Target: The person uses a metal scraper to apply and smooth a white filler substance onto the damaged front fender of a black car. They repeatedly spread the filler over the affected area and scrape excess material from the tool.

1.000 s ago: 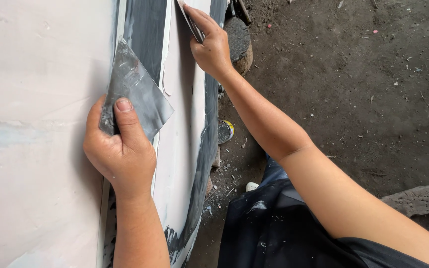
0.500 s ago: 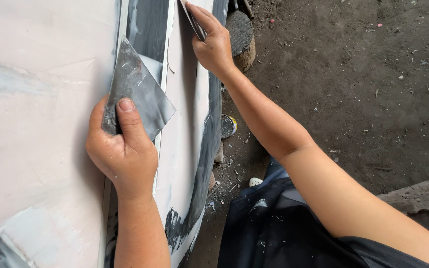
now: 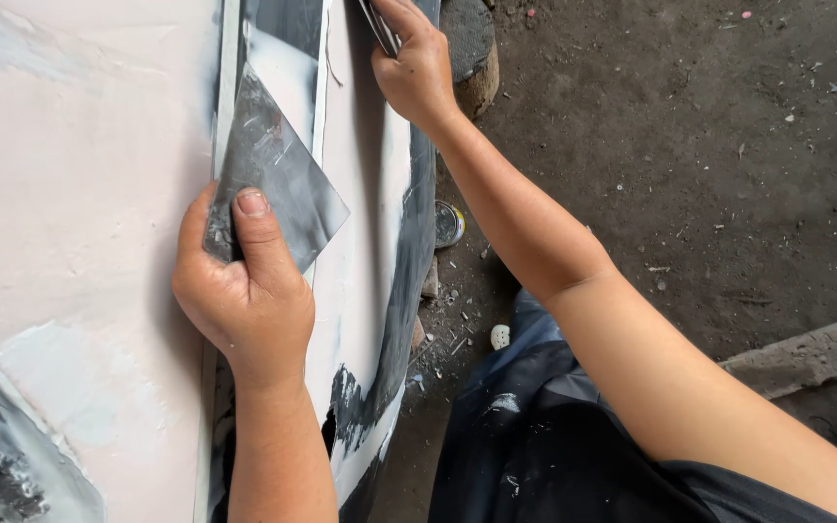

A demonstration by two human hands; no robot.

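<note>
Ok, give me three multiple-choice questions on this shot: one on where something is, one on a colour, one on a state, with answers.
1. Where is the small round tin?
A. on the dirt floor beside the panel's edge
B. in the left hand
C. on the person's lap

2. What colour is most of the filler coat on the body panel?
A. bright green
B. pale pinkish-white
C. orange

3. How does the left hand hold the flat metal spreader?
A. lying loose, untouched
B. pinched by its lower corner, thumb on top
C. folded in half

Answers: 1 A, the tin lies on the ground by the dark rim. 2 B, the broad surface is pale pinkish. 3 B, the thumb presses its face. The right hand grips a second blade.
</note>
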